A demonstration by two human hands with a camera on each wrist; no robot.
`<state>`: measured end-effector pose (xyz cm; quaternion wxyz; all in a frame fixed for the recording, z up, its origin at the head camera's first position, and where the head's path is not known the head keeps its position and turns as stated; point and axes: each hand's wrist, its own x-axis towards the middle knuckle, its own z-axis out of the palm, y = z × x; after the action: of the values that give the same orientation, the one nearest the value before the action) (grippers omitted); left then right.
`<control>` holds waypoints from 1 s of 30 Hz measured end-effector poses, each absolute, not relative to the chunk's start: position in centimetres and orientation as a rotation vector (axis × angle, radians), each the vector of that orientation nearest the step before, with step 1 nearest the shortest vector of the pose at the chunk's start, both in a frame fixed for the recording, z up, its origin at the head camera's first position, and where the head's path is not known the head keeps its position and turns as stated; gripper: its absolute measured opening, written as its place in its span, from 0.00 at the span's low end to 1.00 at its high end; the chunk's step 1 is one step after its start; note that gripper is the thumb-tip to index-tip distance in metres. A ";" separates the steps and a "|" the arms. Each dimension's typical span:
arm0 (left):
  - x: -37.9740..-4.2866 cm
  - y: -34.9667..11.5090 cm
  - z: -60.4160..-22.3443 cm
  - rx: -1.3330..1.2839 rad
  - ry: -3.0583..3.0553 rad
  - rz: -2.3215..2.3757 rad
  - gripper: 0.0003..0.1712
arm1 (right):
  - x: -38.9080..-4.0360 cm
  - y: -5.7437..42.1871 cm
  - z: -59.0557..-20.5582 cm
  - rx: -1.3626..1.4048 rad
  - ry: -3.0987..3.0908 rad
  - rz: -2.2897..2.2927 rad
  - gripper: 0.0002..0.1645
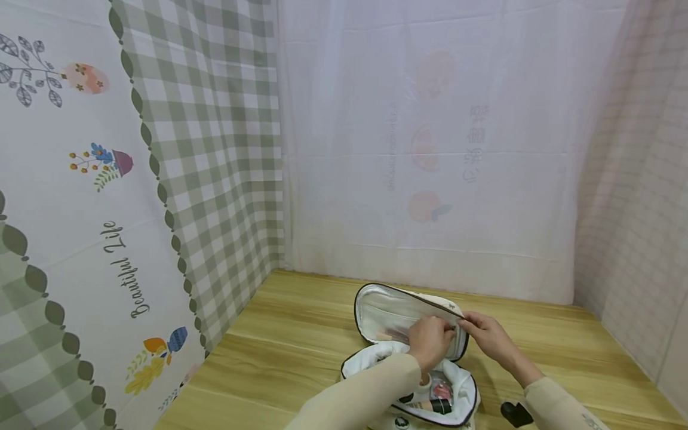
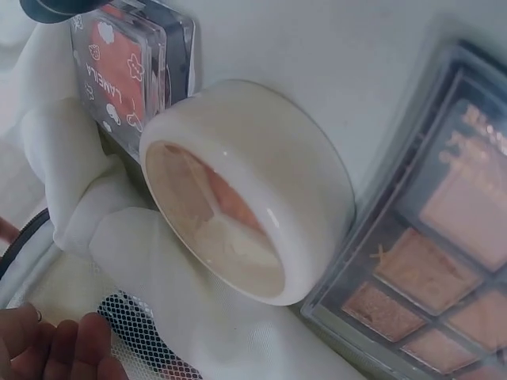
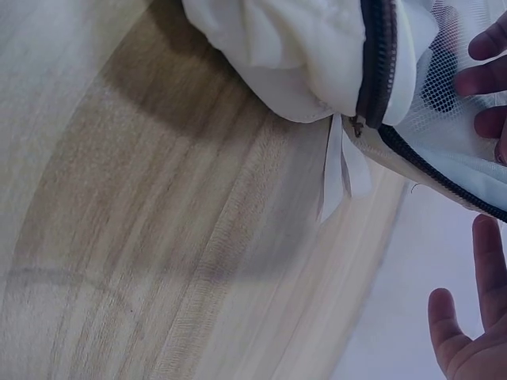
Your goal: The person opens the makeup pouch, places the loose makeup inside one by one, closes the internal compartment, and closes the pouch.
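Head view, bag: my cream bag [image 1: 463, 391] sits unzipped in the lower centre-right on the wooden table [image 1: 258, 334], its lid [image 1: 378, 313] tilted up behind the opening.
Right hand: my right hand [image 1: 491, 338] pinches the lid's right edge; if that grip slips, the lid could flop onto my other wrist.
Left hand: my left hand [image 1: 430, 341] bends in against the lid's inner side; I cannot tell whether its fingers clamp anything.
Dark object [image 1: 516, 413]: at lower right, just beside my right sleeve [image 1: 559, 401], which could knock it.
Left wrist view, mesh pocket [image 2: 87, 285]: lower left, a dark thing [image 2: 139, 324] behind it; a snagged fingertip could tear the net.
Round compact [image 2: 269, 134]: centre, between the blush box [image 2: 119, 79] and the palette [image 2: 428, 245]; a jolted bag could rub them together.
Right wrist view, zip [image 3: 376, 63]: upper right; the white ribbon [image 3: 333, 174] hanging beneath could catch and jam it.
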<state>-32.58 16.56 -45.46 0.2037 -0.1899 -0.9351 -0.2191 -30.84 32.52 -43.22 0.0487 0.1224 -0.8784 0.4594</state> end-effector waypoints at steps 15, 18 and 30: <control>-32.6 16.6 -45.4 -0.516 -2.599 -0.518 0.14 | -31.1 32.6 -43.8 0.392 -2.644 1.433 0.18; -32.5 16.6 -45.4 -0.513 -2.597 -0.507 0.15 | -31.2 32.6 -43.8 0.396 -2.643 1.433 0.18; -32.6 16.9 -45.6 -0.480 -2.585 -0.445 0.14 | -31.1 32.6 -43.9 0.400 -2.638 1.433 0.19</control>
<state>-32.60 16.94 -45.57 0.2353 -0.1748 -0.9422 -0.1622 -31.06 32.64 -43.88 0.0563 0.1317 -0.8697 0.4723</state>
